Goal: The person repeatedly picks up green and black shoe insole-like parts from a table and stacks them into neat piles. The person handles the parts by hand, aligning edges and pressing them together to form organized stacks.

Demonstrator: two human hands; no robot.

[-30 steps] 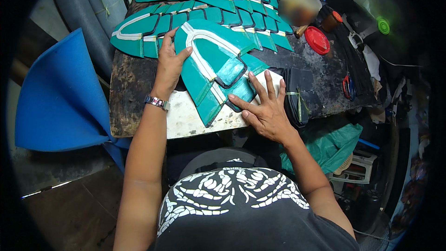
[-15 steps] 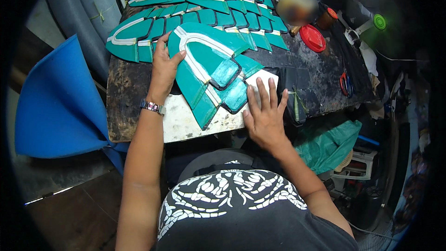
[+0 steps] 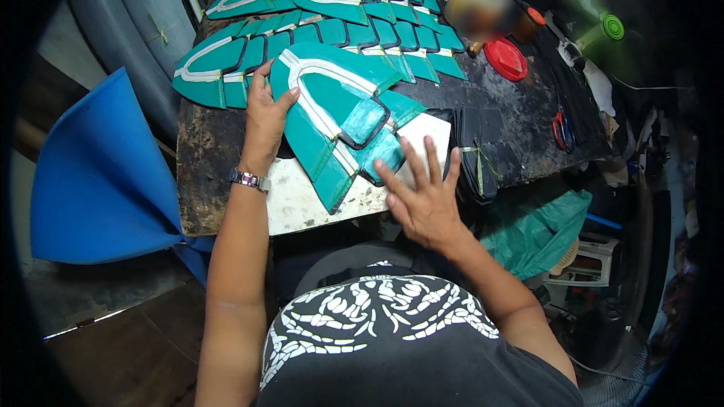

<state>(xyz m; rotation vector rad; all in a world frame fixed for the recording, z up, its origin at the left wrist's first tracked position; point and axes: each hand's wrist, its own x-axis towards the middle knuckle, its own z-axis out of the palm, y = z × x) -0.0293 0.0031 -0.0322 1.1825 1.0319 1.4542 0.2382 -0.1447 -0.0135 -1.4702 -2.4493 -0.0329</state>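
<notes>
At bench edge, hands (image 3: 265, 117) on teal piece (image 3: 332, 117)

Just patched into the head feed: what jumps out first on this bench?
The fan of teal, white-edged flat cut pieces overlapping in rows across the far side of the dark, stained worktable. Nearer, the left hand presses on the big curved teal piece lying on a white slab, the right hand spread open at its near end.

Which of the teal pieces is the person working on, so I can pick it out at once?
Find the white board at the near edge of the dark worktable. The teal piece lies on it, between the left hand and right hand. Unlike the overlapped rows behind, it lies apart and alone.
</notes>
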